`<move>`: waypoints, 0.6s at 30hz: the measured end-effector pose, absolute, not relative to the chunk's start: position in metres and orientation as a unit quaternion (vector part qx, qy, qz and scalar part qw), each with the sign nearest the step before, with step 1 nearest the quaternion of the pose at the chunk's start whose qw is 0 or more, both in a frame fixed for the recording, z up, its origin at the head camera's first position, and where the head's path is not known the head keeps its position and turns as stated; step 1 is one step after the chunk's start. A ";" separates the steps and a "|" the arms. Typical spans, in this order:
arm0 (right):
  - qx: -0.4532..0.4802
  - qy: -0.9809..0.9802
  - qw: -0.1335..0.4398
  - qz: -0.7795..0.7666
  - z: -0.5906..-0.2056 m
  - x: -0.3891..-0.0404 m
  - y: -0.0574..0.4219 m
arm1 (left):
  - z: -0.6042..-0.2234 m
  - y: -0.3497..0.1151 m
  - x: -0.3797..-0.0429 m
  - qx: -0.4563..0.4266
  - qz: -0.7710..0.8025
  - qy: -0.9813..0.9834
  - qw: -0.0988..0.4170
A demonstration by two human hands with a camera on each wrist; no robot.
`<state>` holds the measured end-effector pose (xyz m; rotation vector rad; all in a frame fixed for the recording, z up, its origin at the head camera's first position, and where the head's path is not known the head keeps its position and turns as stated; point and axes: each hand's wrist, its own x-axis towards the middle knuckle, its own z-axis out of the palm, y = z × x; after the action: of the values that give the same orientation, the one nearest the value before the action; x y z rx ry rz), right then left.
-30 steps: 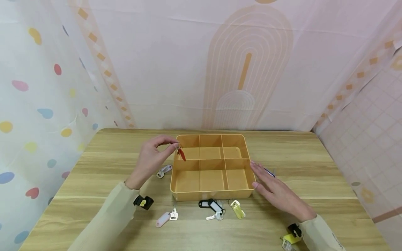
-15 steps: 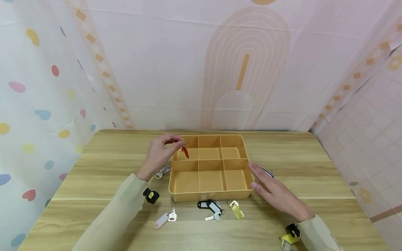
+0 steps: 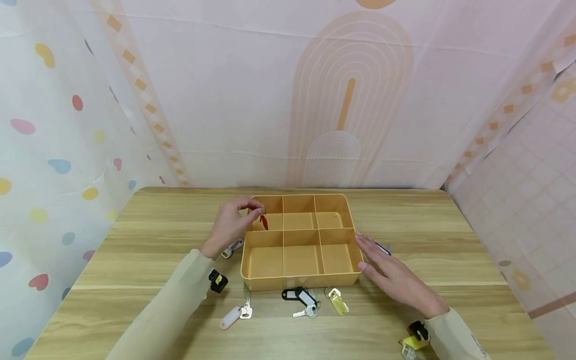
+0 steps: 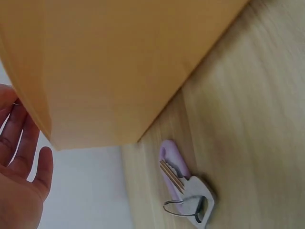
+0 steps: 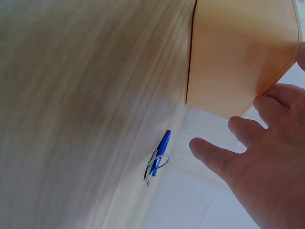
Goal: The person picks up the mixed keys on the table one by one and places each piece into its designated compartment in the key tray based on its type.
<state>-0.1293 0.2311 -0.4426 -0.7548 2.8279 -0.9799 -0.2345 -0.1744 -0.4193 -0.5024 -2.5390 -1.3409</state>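
Note:
My left hand (image 3: 231, 222) pinches a red key tag (image 3: 264, 221) by its ring between thumb and finger. The tag hangs over the back-left compartment of an orange divided box (image 3: 302, 281). In the left wrist view the hand's fingers (image 4: 16, 138) show beside the box wall, and the red tag is hidden. My right hand (image 3: 396, 277) rests with its fingertips at the box's right rim, fingers extended and holding nothing. Beyond it on the table lies a blue key tag (image 5: 162, 150) with a ring and key, partly hidden by the hand in the head view.
Keys with a lilac tag (image 4: 174, 162) lie left of the box. In front lie a pink-tagged key (image 3: 231, 317), black-tagged keys (image 3: 306, 298) and a yellow-tagged key (image 3: 338, 302). Another yellow key tag (image 3: 415, 342) lies by the right wrist. Patterned curtains (image 3: 225, 100) stand behind the table.
My left hand has moved right and slightly lower, bringing the red key tag from the box's left rim to over the back-left compartment. My right hand stays at the right rim.

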 end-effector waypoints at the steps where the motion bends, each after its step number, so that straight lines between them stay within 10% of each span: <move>1: -0.244 0.916 0.028 -0.317 -0.442 -0.129 0.231 | -0.420 -0.174 -0.235 -0.172 -0.451 -0.868 0.115; 18: -0.246 0.915 0.030 -0.319 -0.442 -0.131 0.231 | -0.431 -0.176 -0.237 -0.189 -0.413 -0.881 0.132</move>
<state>-0.1309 0.2309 -0.4416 -0.7579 2.8216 -0.9822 -0.2374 -0.1759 -0.4310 -0.5488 -2.5574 -1.1976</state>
